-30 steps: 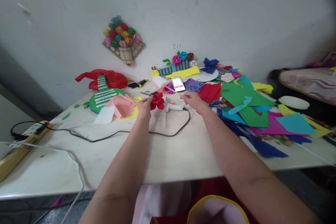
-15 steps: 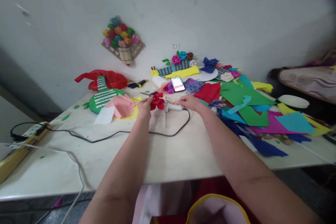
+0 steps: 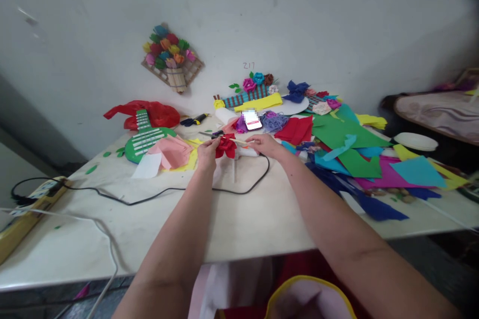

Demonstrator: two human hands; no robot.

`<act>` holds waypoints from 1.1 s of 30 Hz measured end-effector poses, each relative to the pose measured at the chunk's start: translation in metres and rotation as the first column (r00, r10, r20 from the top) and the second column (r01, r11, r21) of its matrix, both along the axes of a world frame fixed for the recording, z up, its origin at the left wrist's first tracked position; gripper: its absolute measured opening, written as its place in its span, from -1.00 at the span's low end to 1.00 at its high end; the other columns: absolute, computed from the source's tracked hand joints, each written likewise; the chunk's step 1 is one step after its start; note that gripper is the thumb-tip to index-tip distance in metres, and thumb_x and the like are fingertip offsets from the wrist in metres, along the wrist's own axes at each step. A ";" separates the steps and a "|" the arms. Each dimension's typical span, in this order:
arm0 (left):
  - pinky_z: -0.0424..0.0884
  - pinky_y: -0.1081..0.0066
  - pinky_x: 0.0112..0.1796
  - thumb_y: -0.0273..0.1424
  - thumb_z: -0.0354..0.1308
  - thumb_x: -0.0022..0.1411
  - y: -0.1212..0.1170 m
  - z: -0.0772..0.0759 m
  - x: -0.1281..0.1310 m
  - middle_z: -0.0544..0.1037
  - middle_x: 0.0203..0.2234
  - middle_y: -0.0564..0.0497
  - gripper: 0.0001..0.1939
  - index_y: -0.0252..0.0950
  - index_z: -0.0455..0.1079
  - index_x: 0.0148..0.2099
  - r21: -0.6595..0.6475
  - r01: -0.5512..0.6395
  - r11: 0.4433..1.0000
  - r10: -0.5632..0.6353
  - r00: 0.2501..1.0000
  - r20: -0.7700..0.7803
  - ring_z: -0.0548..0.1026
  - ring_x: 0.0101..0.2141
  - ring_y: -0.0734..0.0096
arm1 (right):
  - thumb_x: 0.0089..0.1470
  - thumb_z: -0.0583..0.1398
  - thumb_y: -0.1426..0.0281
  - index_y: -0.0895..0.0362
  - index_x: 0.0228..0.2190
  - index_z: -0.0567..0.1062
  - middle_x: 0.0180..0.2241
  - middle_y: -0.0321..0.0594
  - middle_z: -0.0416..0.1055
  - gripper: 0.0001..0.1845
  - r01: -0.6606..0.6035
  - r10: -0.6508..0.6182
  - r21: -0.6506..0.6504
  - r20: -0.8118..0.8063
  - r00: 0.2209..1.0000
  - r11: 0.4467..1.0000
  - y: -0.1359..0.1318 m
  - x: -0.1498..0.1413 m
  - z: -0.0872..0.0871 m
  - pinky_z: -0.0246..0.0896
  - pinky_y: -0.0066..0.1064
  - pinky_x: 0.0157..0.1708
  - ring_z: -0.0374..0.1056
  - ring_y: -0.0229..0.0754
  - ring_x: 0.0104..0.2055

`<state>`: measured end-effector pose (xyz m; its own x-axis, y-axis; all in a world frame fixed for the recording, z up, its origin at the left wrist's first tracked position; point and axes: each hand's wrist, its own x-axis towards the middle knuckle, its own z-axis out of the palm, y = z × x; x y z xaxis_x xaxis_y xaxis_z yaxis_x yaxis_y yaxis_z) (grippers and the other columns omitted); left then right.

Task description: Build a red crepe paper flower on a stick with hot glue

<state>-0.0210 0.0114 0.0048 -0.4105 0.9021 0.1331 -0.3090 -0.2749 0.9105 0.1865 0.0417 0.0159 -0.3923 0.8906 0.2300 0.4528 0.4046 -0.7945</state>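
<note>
The left hand (image 3: 207, 153) is closed on the near-left edge of the red flower (image 3: 227, 147), thumb and fingers pinched together with no visible gap. The flower is held above the middle of the table (image 3: 247, 229). The right hand (image 3: 265, 145) has its fingertips drawn together on one end of the stick (image 3: 241, 142). The stick lies nearly level, and its other end overlaps the flower in this view; whether it touches the petals cannot be told.

The glue gun (image 3: 245, 153) is on the table just below the stick, partly hidden, its black cord (image 3: 164, 190) running left to the power strip (image 3: 35, 204). Scissors (image 3: 205, 134) lie behind the left hand, handles partly covered. The phone (image 3: 252, 120) is beyond the stick, with yarn (image 3: 276, 122) at its right.

Left of the left hand are yellow paper (image 3: 192, 157), pink paper (image 3: 171, 151) and white paper (image 3: 147, 166), with the green guitar (image 3: 140, 144) beside them. Right of the right hand lie red paper (image 3: 295, 131) and green paper (image 3: 344, 127). A flower basket (image 3: 175, 79) is mounted on the wall (image 3: 322, 25).
</note>
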 end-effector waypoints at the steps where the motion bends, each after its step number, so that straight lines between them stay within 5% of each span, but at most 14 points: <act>1: 0.34 0.43 -0.48 -0.25 0.45 -0.36 0.000 0.000 0.000 0.52 -0.61 -0.02 -0.63 -0.37 0.50 -0.47 -0.001 0.001 1.000 -0.001 1.000 -0.004 0.44 -0.58 0.44 | 0.02 0.21 0.24 0.16 -0.16 0.56 -0.59 -0.36 0.36 -0.63 -0.001 0.001 -0.001 -0.008 1.000 1.000 0.001 -0.001 -0.001 0.05 -0.50 -0.53 0.18 -0.37 -0.59; 9: 0.28 0.46 -0.54 -0.26 0.43 -0.36 -0.002 0.001 0.004 0.49 -0.67 0.01 -0.65 -0.39 0.47 -0.50 -0.028 0.021 0.999 -0.022 1.000 -0.023 0.40 -0.63 0.48 | 0.04 0.18 0.31 0.23 -0.41 0.56 -0.59 -0.34 0.35 -0.76 -0.056 0.056 0.072 -0.002 0.998 0.996 -0.001 -0.010 -0.003 0.01 -0.51 -0.53 0.12 -0.39 -0.60; 18: 0.27 0.46 -0.55 -0.28 0.39 -0.33 -0.003 0.001 0.008 0.47 -0.67 0.02 -0.70 -0.36 0.46 -0.51 -0.059 0.017 0.998 -0.019 0.999 -0.039 0.38 -0.64 0.49 | 0.11 0.15 0.41 0.08 0.11 0.44 -0.62 -0.43 0.26 -0.50 -0.037 0.022 0.163 0.087 0.996 0.986 -0.013 -0.016 0.008 0.08 -0.50 -0.43 0.17 -0.34 -0.54; 28: 0.24 0.48 -0.57 -0.24 0.43 -0.36 -0.001 -0.001 0.008 0.46 -0.68 0.03 -0.65 -0.37 0.47 -0.52 -0.063 0.029 0.998 -0.032 0.998 -0.058 0.36 -0.65 0.50 | 0.14 0.13 0.43 -0.02 0.16 0.38 -0.51 -0.34 0.40 -0.46 -0.012 -0.030 0.233 0.177 0.984 0.973 -0.015 -0.020 0.009 0.12 -0.47 -0.37 0.27 -0.28 -0.44; 33: 0.26 0.47 -0.56 -0.24 0.44 -0.39 -0.001 -0.001 0.008 0.48 -0.67 0.02 -0.63 -0.36 0.49 -0.51 -0.054 0.036 0.998 -0.039 0.997 -0.066 0.37 -0.63 0.49 | 0.18 0.12 0.33 0.06 0.05 0.48 -0.48 -0.30 0.47 -0.59 0.022 -0.064 0.222 0.180 0.982 0.975 -0.023 -0.024 0.015 0.13 -0.46 -0.33 0.32 -0.26 -0.41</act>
<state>-0.0129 0.0107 0.0034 -0.3682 0.9231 0.1113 -0.2560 -0.2157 0.9423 0.1629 0.0188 0.0312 -0.4087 0.8441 0.3471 0.6043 0.5353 -0.5902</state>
